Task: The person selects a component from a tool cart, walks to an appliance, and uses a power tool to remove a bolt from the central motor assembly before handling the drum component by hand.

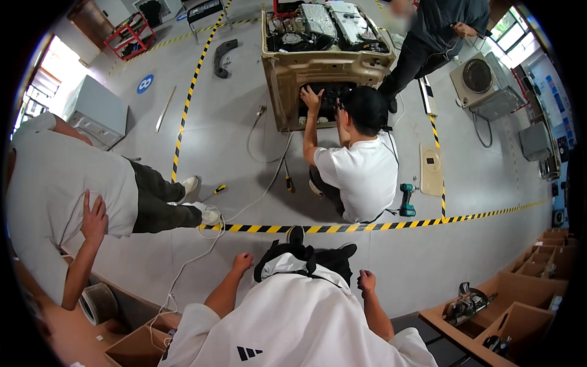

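Observation:
My left hand point(243, 262) hangs beside my left hip, its fingers curled, with nothing visible in it. On the other side, my right hand point(366, 281) is closed in a loose fist beside my right hip and touches no object. Ahead of my feet a person in a white T-shirt and black cap point(367, 171) crouches at a tan appliance cabinet point(284, 92) with its top off and an opening in its front. That person's left hand point(312, 98) is raised at the opening; their other hand is hidden. A green and black cordless drill point(407, 199) stands on the floor beside them.
Yellow-black floor tape point(269, 229) crosses before my feet. A white cable point(211, 244) trails along the floor near two yellow-black screwdrivers point(220, 189). People stand at left point(79, 177) and far right point(452, 24). Wooden compartment boxes point(520, 293) flank me; a tan panel point(431, 177) lies right.

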Demonstrator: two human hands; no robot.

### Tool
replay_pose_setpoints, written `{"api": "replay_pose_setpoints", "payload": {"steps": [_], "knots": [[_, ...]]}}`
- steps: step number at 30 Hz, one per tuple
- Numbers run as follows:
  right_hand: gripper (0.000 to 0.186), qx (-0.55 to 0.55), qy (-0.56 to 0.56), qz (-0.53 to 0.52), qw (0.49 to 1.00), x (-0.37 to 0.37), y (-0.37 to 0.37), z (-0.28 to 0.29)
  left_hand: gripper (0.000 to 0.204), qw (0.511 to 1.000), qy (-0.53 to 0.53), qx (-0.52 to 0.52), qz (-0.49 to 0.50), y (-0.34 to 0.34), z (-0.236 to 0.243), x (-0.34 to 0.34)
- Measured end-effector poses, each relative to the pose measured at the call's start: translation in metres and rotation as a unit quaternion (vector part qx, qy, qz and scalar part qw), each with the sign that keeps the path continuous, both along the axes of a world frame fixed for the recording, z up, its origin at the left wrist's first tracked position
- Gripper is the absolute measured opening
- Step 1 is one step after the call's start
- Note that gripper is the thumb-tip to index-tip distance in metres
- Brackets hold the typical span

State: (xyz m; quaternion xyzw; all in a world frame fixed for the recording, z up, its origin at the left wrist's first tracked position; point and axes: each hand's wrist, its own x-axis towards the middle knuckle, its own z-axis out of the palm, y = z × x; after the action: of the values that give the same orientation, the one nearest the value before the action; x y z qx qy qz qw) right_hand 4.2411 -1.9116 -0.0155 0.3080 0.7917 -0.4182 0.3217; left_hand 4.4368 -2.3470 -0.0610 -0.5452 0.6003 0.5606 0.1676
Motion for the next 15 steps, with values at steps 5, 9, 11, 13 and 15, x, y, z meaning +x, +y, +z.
{"api": "replay_pose_setpoints", "payload": {"steps": [5, 9, 11, 13, 15], "knots": [[0.026, 0.000, -0.003, 0.005, 1.000, -0.0019, -0.0014, 0.0046, 0.022, 1.000, -0.007, -0.005, 0.007, 0.0004, 0.0012, -0.0029], [0.027, -0.002, 0.001, 0.008, 1.000, -0.0035, -0.0030, 0.0054, 0.023, 1.000, 0.019, -0.002, 0.010, -0.0024, -0.0039, 0.0003], [0.027, 0.002, -0.004, 0.010, 1.000, -0.0046, -0.0025, 0.0050, 0.024, 1.000, 0.014, 0.001, 0.009, -0.0015, -0.0018, -0.0030], [0.027, 0.001, -0.005, 0.012, 1.000, -0.0072, -0.0065, 0.0071, 0.024, 1.000, 0.014, 0.002, 0.010, -0.0022, -0.0008, -0.0038], [0.028, -0.002, -0.003, 0.010, 1.000, -0.0092, -0.0089, 0.0095, 0.024, 1.000, 0.014, 0.003, 0.014, -0.0016, -0.0004, -0.0036]]}}
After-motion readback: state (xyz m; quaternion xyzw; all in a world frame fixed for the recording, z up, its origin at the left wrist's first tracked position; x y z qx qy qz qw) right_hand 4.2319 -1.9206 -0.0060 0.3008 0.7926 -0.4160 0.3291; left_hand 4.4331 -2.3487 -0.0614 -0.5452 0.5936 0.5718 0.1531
